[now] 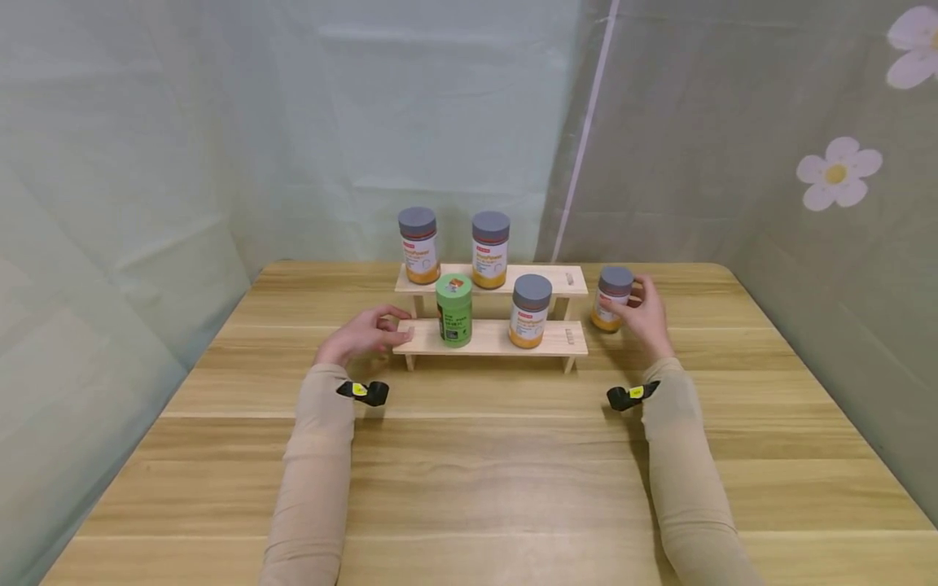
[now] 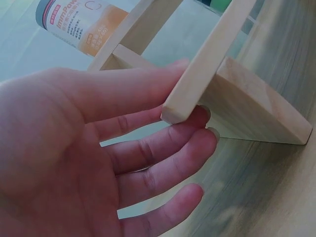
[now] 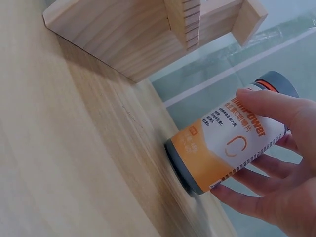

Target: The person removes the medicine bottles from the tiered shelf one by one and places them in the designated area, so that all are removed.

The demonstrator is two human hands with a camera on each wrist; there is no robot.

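Note:
My right hand grips a supplement bottle with a grey cap and a white and orange label, to the right of a two-step wooden rack. In the right wrist view its base is at the tabletop, slightly tilted; whether it fully touches is unclear. My left hand pinches the left end of the rack's lower shelf, thumb above and fingers below. On that shelf stand a green bottle and a grey-capped bottle. Two more grey-capped bottles, left and right, stand on the upper shelf.
The rack stands toward the far side of a wood-grain table. Behind it hangs a pale cloth backdrop, with a grey flower-patterned part on the right. Small black wrist cameras, left and right, are strapped over the sleeves.

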